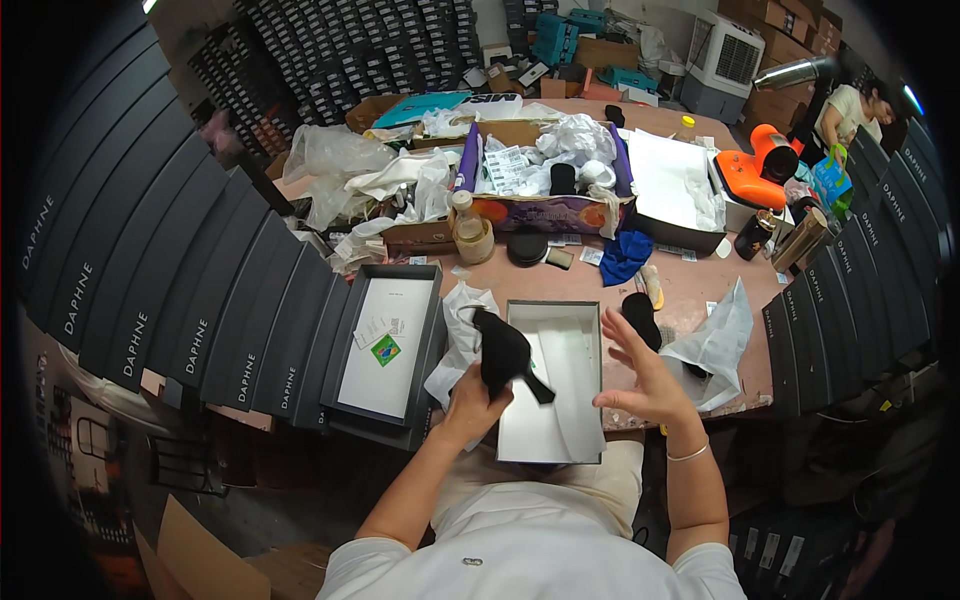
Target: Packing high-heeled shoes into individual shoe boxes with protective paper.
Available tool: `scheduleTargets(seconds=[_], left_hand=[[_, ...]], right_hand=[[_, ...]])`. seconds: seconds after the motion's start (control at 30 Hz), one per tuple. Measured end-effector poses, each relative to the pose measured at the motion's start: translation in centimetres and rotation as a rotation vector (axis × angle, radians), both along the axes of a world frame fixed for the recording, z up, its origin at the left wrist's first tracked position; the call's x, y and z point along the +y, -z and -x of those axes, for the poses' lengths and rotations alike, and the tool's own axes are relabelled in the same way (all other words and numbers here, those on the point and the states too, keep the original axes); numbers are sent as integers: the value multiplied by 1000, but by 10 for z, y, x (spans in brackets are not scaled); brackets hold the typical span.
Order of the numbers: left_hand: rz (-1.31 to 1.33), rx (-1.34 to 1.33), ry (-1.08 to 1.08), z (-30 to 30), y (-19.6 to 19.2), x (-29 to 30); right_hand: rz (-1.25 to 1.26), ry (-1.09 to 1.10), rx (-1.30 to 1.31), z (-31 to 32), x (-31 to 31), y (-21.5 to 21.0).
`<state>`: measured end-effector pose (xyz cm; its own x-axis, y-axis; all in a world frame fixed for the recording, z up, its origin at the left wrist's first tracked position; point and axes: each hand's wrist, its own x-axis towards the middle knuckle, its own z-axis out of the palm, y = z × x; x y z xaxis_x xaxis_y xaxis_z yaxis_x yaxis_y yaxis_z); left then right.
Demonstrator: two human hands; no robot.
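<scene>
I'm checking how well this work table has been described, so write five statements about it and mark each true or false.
1. The left hand holds a black shoe. True.
2. The right hand is gripping a bottle. False: the right hand is open and holds nothing.
3. A blue cloth lies on the table. True.
4. The box between the hands is covered by a lid. False: the box is open, with white paper inside.
5. The bracelet is on the left wrist. False: the bracelet is on the right wrist.
</scene>
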<state>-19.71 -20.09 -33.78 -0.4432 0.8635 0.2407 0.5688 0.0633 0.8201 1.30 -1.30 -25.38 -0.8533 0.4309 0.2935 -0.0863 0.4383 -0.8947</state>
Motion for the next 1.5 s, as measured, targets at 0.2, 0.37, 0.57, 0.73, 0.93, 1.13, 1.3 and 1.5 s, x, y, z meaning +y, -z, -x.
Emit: scheduleTargets(seconds=[0.2, 0.37, 0.57, 0.73, 0.93, 1.13, 1.3, 1.5], left_hand=[[348, 617, 633, -29, -61, -8], [280, 942, 700, -29, -64, 10], [222, 246, -117, 70, -55, 70], [677, -77, -156, 152, 52, 112], [-221, 289, -8, 114, -21, 163], [-96, 534, 369, 15, -117, 177], [-72, 685, 401, 4, -93, 121], [-40, 788, 365, 23, -85, 45]], right_hand=[[634, -476, -340, 11, -29, 17], [802, -340, -163, -26, -52, 43], [867, 128, 132, -62, -51, 53], [910, 155, 122, -73, -54, 49], [672, 305, 210, -97, -53, 47], [761, 315, 333, -115, -68, 11], [938, 145, 505, -126, -85, -6], [1045, -86, 444, -84, -72, 14]])
